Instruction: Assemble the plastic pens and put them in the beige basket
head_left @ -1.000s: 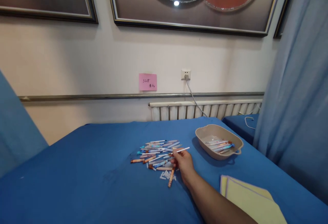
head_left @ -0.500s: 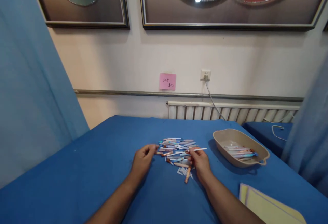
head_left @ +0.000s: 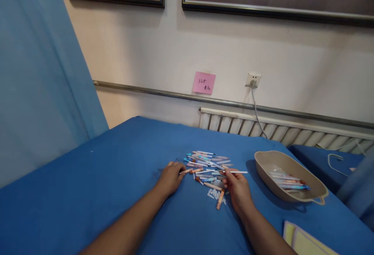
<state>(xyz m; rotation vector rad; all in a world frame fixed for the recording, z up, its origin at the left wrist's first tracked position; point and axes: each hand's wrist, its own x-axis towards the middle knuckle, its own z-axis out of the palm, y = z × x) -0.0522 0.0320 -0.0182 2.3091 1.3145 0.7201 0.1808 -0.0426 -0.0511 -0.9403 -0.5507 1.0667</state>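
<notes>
A pile of pen parts (head_left: 209,164) in pastel, blue and brown colours lies on the blue cloth. My right hand (head_left: 238,189), at the pile's right edge, pinches a thin white pen refill (head_left: 241,172) that points rightward. At the left edge, my left hand (head_left: 171,178) has its fingers closed at the end of a peach pen barrel (head_left: 187,171). Small white plastic pieces (head_left: 214,194) are heaped at the near side, next to an orange-brown pen barrel (head_left: 220,199).
A beige basin (head_left: 263,169) with several pens (head_left: 290,181) in it stands to the right. Yellow sheets (head_left: 306,239) lie at the near right. Behind the blue-covered table (head_left: 131,150) are a radiator (head_left: 233,122) and a wall rail. A blue curtain (head_left: 43,72) hangs at left.
My left hand has moved in against the pile's left edge, its fingers now at a pen barrel. My right hand still holds the refill. The view has tilted and shifted.
</notes>
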